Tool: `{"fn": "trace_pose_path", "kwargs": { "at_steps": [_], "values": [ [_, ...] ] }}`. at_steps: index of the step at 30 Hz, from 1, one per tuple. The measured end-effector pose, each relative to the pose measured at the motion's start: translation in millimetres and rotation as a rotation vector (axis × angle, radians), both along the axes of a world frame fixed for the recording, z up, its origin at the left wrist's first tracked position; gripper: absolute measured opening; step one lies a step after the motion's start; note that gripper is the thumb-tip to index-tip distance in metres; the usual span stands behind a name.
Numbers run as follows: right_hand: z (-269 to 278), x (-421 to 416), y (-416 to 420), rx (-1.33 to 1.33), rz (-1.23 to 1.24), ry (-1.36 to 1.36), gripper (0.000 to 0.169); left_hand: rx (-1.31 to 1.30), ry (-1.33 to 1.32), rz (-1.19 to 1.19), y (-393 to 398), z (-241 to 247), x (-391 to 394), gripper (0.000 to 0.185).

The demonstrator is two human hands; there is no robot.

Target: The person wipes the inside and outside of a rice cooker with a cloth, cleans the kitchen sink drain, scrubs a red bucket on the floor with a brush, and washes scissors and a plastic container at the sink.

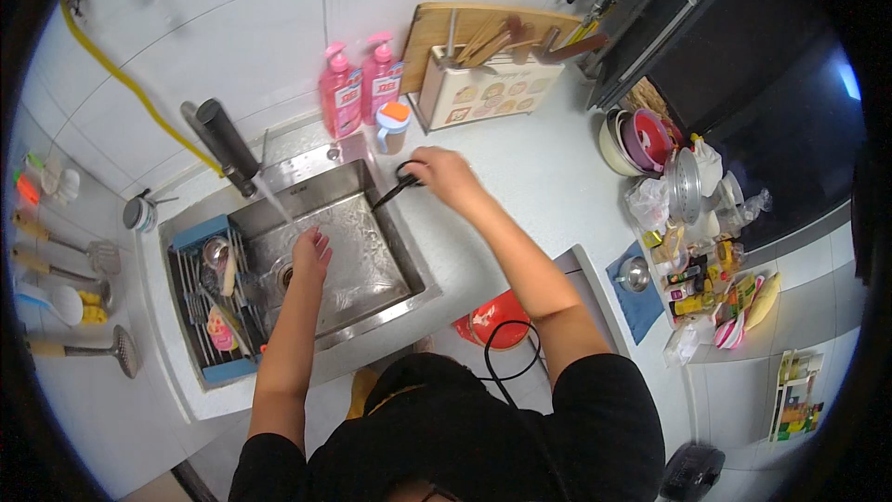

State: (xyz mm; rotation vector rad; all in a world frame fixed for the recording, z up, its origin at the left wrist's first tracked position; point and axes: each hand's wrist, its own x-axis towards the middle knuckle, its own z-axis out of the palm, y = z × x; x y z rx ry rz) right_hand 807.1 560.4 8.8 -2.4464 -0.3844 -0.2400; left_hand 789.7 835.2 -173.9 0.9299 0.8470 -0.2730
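Observation:
My right hand [444, 178] grips a pair of black-handled scissors [398, 188] above the right rim of the stainless steel sink [348, 230]. The closed blades point down and left over the basin. Over the sink, my left hand [312, 256] is held palm to the right with its fingers apart, and nothing shows in it. Water [273, 199] runs from the dark faucet [226, 139] and falls close to those fingertips. The drain [286, 275] is partly hidden behind my left wrist.
A blue-ended drying rack [240, 367] with utensils spans the sink's left side. Behind the sink stand two pink pump bottles [341, 101], a lidded cup [392, 129] and a utensil holder [491, 94]. Stacked bowls [624, 150] and a blue cloth [641, 314] lie far right.

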Motion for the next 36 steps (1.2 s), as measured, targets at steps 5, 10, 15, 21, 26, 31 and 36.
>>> {"fn": "trace_pose_path", "kwargs": {
  "at_steps": [5,10,15,21,26,31,36],
  "values": [
    [47,8,-131,0.016,-0.171,-0.199,0.022,0.049,-0.28,-0.233,-70,43,14,0.019],
    [93,33,-222,0.046,-0.346,-0.235,0.02,0.052,-0.41,-0.412,-155,90,46,0.015],
    [124,85,-280,-0.121,-0.321,-0.531,0.019,0.017,-0.484,-0.504,-217,118,58,0.016],
    [128,126,-302,-0.171,-0.231,-0.494,0.02,0.092,-0.391,-0.501,-215,96,47,0.016],
    [121,146,-310,-0.183,-0.18,-0.447,0.021,0.126,-0.325,-0.438,-196,81,41,0.015],
    [136,166,-313,-0.222,-0.129,-0.358,0.021,0.114,-0.304,-0.384,-182,72,35,0.013],
    [138,185,-308,-0.28,-0.162,-0.31,0.024,0.093,-0.281,-0.331,-163,60,25,0.012]
  ]
}}
